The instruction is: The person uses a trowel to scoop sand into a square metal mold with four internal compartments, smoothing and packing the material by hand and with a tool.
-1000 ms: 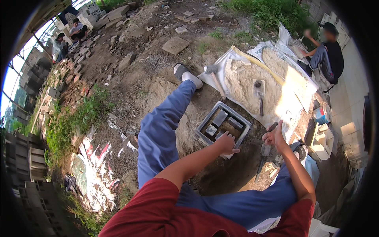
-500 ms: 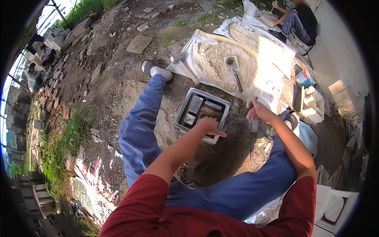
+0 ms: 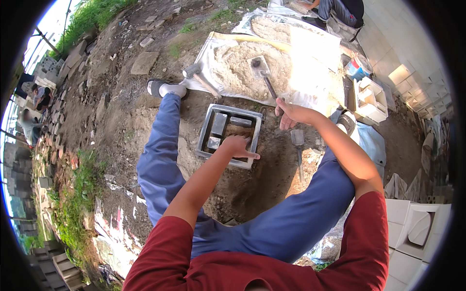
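While left hand (image 3: 236, 145) sits in grey frame (image 3: 237, 109), thumb out, grip hidden, trowel handle (image 3: 270, 88) points at nearer right hand (image 3: 292, 115): half-curled, hold unclear.

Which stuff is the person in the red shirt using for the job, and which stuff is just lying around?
Seem part of the job:
grey frame, left hand partly inside
grey blocks in it
trowel, right hand near its handle
pale heap beneath the trowel

Probably just lying around:
stone slab
bucket
green plants
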`<act>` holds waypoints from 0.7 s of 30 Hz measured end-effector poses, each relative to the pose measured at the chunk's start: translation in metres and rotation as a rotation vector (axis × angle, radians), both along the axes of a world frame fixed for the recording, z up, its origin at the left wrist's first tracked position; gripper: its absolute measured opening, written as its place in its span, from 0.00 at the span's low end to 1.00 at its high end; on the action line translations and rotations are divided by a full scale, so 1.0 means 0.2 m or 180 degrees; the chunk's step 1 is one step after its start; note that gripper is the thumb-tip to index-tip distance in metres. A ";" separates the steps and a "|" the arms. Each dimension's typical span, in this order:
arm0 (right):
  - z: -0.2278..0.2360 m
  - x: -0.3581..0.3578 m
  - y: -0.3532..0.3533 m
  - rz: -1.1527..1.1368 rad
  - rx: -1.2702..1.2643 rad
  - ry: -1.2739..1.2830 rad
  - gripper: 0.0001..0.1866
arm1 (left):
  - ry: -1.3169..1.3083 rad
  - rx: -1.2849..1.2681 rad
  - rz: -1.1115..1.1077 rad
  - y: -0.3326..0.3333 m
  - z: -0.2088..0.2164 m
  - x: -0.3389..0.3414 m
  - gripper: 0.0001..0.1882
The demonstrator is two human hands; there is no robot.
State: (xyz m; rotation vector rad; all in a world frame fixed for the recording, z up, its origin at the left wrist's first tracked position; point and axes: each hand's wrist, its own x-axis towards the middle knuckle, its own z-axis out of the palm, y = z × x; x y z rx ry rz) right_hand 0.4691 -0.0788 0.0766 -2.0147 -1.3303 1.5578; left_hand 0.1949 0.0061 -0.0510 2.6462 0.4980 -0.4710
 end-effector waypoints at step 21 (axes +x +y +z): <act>0.02 -0.01 -0.06 0.0331 -0.0045 -0.0121 0.60 | -0.1176 0.0688 -0.0264 -0.28 0.06 -0.35 0.36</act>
